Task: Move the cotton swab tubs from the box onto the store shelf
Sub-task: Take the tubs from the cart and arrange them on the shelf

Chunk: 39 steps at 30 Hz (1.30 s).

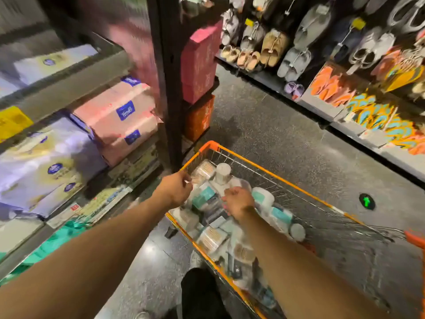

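An orange-rimmed wire shopping cart (271,171) holds several clear cotton swab tubs and teal-and-white packs. One square tub of swabs (212,238) lies near the cart's left side, another tub (203,170) at the far left corner. Both arms reach into the cart. My left hand (176,188) is curled at the cart's left rim, over the packs; what it holds is hidden by blur. My right hand (238,201) grips a clear wrapped pack (204,196) in the cart's middle. The whole view is motion-blurred.
Store shelves (69,88) on the left carry pink and lilac tissue packs with a yellow price tag. A black upright post (170,88) stands just beyond the cart. Slipper racks (345,77) line the right side. The grey floor has a green arrow marker (367,201).
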Each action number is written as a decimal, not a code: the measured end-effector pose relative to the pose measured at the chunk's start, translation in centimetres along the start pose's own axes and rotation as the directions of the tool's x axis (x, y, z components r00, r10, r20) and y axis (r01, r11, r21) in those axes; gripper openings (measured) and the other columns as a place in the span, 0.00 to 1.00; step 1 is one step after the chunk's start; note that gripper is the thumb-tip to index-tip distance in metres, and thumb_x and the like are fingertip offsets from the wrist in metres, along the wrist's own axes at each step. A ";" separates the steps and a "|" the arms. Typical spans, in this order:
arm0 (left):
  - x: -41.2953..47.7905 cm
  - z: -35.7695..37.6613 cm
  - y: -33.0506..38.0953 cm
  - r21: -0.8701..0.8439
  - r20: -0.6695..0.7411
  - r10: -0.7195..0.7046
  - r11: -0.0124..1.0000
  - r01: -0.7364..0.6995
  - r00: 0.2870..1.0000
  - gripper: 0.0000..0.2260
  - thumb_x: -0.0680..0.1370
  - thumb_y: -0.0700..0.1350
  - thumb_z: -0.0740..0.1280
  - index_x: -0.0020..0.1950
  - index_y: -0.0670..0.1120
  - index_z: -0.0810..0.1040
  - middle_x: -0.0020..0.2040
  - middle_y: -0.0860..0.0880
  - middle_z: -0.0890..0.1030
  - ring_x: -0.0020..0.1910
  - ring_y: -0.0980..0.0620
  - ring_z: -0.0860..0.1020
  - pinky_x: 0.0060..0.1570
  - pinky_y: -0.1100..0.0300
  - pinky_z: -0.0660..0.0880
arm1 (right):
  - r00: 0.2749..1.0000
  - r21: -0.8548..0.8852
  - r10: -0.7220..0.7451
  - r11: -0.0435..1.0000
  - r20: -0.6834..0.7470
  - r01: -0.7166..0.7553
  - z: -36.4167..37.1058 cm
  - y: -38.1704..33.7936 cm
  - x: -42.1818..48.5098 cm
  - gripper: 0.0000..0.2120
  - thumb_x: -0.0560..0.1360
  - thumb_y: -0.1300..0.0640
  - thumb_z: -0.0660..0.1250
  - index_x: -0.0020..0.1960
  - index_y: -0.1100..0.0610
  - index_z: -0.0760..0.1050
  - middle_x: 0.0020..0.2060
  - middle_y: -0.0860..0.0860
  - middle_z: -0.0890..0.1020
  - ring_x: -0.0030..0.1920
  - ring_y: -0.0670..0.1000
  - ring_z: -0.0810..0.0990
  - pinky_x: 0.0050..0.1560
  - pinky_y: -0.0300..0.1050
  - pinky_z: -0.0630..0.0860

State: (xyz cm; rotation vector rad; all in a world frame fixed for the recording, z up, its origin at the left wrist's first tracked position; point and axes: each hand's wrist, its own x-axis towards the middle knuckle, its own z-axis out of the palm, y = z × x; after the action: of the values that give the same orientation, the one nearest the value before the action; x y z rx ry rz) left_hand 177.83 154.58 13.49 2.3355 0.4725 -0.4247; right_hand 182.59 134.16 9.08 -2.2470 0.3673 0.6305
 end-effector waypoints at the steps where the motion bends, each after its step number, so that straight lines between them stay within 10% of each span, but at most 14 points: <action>1: 0.7 0.9 -0.3 0.018 0.033 -0.027 0.999 0.026 0.999 0.13 0.79 0.51 0.66 0.62 0.50 0.78 0.51 0.49 0.84 0.57 0.44 0.81 0.54 0.58 0.74 | 1.000 -0.015 0.009 1.000 0.019 -0.009 -0.2 0.7 0.4 0.09 0.76 0.52 0.65 0.38 0.50 0.75 0.46 0.56 0.86 0.50 0.60 0.84 0.54 0.52 0.82; 6: 5.8 5.6 0.4 0.178 0.181 -0.102 0.982 0.069 0.978 0.22 0.80 0.55 0.65 0.71 0.49 0.71 0.65 0.45 0.79 0.63 0.42 0.77 0.63 0.53 0.73 | 0.999 -0.144 0.010 0.990 0.043 -0.003 -0.6 4.8 6.7 0.10 0.81 0.57 0.61 0.55 0.56 0.81 0.57 0.55 0.82 0.59 0.57 0.80 0.39 0.36 0.62; 17: 12.6 12.9 1.9 0.384 0.184 -0.223 0.913 0.139 0.957 0.43 0.72 0.67 0.70 0.79 0.58 0.52 0.71 0.44 0.67 0.69 0.37 0.70 0.63 0.39 0.73 | 0.967 -0.211 0.143 0.959 -0.212 -0.188 -2.1 10.1 13.6 0.11 0.77 0.53 0.65 0.56 0.57 0.80 0.53 0.60 0.82 0.56 0.62 0.80 0.54 0.51 0.77; 25: 15.4 14.2 1.4 0.421 0.266 -0.264 0.897 0.134 0.927 0.53 0.62 0.68 0.78 0.79 0.59 0.51 0.67 0.43 0.68 0.63 0.37 0.74 0.59 0.37 0.76 | 0.835 -0.139 0.516 0.828 -0.190 -0.544 -3.5 11.6 20.2 0.53 0.76 0.35 0.67 0.80 0.67 0.43 0.79 0.62 0.57 0.77 0.62 0.62 0.74 0.56 0.61; 34: 15.1 14.0 1.3 0.478 0.205 -0.162 0.877 0.045 0.965 0.50 0.63 0.71 0.75 0.77 0.55 0.55 0.67 0.43 0.66 0.47 0.45 0.77 0.40 0.51 0.80 | 0.806 -0.114 0.559 0.803 -0.193 -0.585 -2.8 12.5 21.6 0.59 0.71 0.31 0.71 0.80 0.66 0.44 0.78 0.63 0.59 0.76 0.63 0.63 0.75 0.58 0.63; 39: 14.4 12.7 2.1 0.419 0.142 -0.175 0.902 0.101 0.974 0.45 0.66 0.65 0.77 0.75 0.51 0.61 0.67 0.42 0.69 0.54 0.42 0.78 0.48 0.49 0.79 | 0.813 -0.037 0.504 0.843 -0.292 -0.536 -3.5 11.4 19.6 0.57 0.67 0.33 0.75 0.79 0.65 0.51 0.75 0.63 0.65 0.73 0.63 0.66 0.70 0.57 0.64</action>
State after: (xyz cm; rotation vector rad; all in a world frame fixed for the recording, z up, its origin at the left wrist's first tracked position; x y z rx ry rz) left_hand 189.23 147.37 -0.31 2.6403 0.5037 -0.8652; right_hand 195.09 122.62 -6.35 -2.3565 1.1462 0.6266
